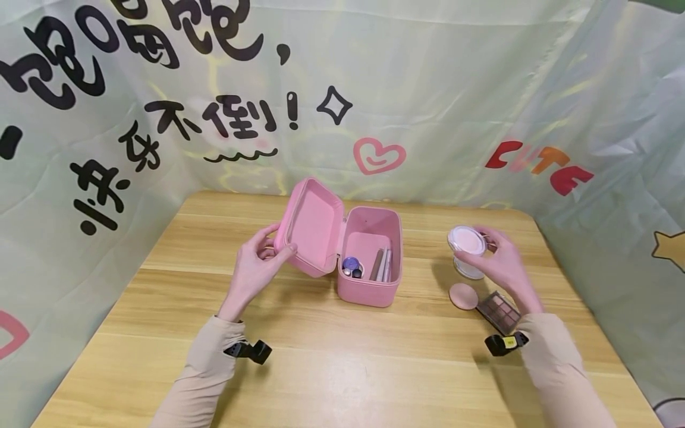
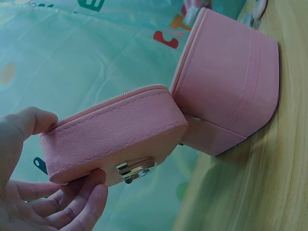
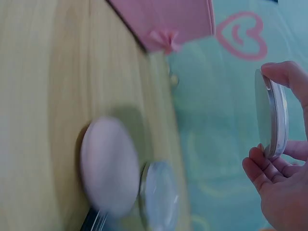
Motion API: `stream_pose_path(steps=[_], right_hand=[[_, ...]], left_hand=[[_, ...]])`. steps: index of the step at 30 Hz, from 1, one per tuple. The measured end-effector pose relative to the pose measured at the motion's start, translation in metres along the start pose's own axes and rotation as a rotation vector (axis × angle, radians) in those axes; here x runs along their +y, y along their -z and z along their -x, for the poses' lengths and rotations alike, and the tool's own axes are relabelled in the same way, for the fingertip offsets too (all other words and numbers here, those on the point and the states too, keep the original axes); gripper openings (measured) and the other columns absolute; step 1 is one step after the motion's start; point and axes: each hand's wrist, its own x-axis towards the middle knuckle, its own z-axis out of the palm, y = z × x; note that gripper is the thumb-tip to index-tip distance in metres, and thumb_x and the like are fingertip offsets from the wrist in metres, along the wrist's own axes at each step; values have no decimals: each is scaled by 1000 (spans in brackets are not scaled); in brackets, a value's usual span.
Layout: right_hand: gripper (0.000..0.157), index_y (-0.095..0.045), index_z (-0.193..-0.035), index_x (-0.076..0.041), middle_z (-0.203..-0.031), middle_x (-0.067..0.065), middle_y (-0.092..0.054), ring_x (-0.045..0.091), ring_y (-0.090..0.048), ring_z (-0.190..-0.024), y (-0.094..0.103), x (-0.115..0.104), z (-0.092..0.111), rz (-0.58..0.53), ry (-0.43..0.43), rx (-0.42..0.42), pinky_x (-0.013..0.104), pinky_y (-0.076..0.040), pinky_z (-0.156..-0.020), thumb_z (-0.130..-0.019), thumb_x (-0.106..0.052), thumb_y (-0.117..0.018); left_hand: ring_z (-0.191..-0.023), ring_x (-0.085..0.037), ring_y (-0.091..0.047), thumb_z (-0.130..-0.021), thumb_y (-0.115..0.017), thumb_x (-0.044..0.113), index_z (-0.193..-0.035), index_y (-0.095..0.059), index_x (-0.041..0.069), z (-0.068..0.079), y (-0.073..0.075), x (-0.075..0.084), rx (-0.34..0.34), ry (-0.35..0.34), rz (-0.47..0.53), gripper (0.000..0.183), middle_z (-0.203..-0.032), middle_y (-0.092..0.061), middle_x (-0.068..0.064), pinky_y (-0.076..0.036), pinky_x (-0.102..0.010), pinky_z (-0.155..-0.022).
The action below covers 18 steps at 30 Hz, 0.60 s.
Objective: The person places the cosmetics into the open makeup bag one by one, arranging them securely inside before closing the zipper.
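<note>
A pink zip-up cosmetic case stands on the table with its lid swung out to the left. My left hand grips the lid's outer edge, thumb on the rim and fingers beneath, near a metal fitting. Inside the case lie a small purple-lidded pot, other little round items and several slim tubes. Off to the right, my right hand pinches a round, silver-edged compact by its rim, raised above the table. Another round compact lies below it.
Nearer me on the right are a round pink puff and an eyeshadow palette, partly overlapped by my right wrist. A printed cloth backdrop hangs behind and beside the wooden table.
</note>
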Motion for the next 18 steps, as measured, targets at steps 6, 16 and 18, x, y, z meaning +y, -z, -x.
stream_pose_path(steps=[6,16,18], right_hand=[[70,-50,-140,1,-139,26,-51,43,-50,-124,-12,-28,-14,-47,77,-38,58,-41,-105,-83,-26,-81],[67,-54,-139,-1,-136,23,-55,42,-55,-125,-36,-61,-49,-61,168,-142,55,-45,-108,-82,-21,-83],[66,-54,-138,1,-136,23,-56,41,-56,-125,-41,-67,-57,-68,185,-169,54,-45,-109,-82,-19,-83]], left_hand=[[-78,2,-67,-89,-77,20,-144,-53,7,0,0,1,3,-3,-1,61,-113,-71,-27,-56,-15,-70],[-78,1,-67,-89,-77,20,-143,-53,7,0,-1,1,11,7,-7,61,-112,-71,-25,-56,-16,-70],[-78,1,-67,-89,-77,20,-143,-53,7,1,-1,1,12,6,-8,61,-112,-71,-26,-56,-16,-70]])
